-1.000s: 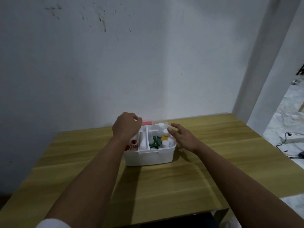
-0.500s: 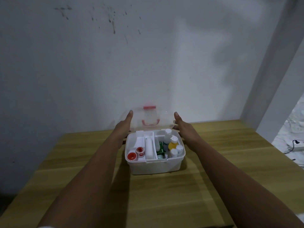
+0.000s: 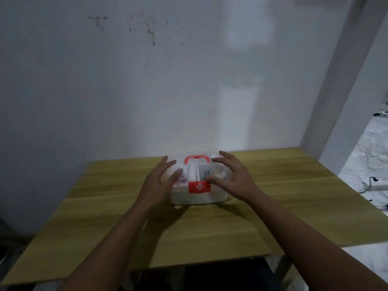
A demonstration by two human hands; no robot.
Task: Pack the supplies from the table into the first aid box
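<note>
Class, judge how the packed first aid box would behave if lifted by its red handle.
The first aid box is probably rigid: its white walls hold straight. Likely light, since only small bottles show through the lid. Its red handle sits central, so it should hang fairly level.

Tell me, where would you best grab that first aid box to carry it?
Take the red handle on the lid of the first aid box, coming from above. It arches up over the lid's middle, seemingly leaving room for fingers underneath. First check the latch.

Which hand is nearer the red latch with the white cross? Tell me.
Right. The right hand's fingertips sit just beside the red latch; the left hand rests farther off, over the lid's left part.
</note>
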